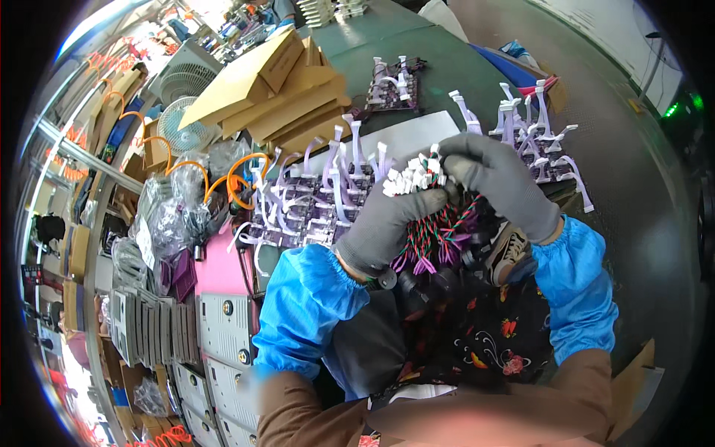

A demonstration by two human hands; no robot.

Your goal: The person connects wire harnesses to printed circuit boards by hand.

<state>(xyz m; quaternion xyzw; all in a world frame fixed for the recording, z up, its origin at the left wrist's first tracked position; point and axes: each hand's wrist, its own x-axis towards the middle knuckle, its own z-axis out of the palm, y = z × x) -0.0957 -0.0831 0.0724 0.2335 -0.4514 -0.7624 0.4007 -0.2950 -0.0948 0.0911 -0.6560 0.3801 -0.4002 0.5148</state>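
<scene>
Grey gloves cover both of my hands. My left hand (378, 229) is closed round a bundle of twisted red, green and black cables (436, 232). White plug connectors (412, 179) crowd the top of that bundle, and purple ends hang below. At the bundle's upper right, my right hand (508, 175) has its fingers curled in a pinch beside the connectors; what lies between the fingertips is too small to make out. Beyond my left hand lie purple circuit boards (309, 200) with lilac ribbon cables standing up. More such boards (547, 153) lie past my right hand.
A single board group (393, 88) sits farther back on the green table (447, 63). Stacked cardboard pieces (287, 97), a fan (186, 123), an orange coiled hose (238, 179) and plastic bags (175, 212) are at left. Grey metal panels (223, 328) stand at lower left.
</scene>
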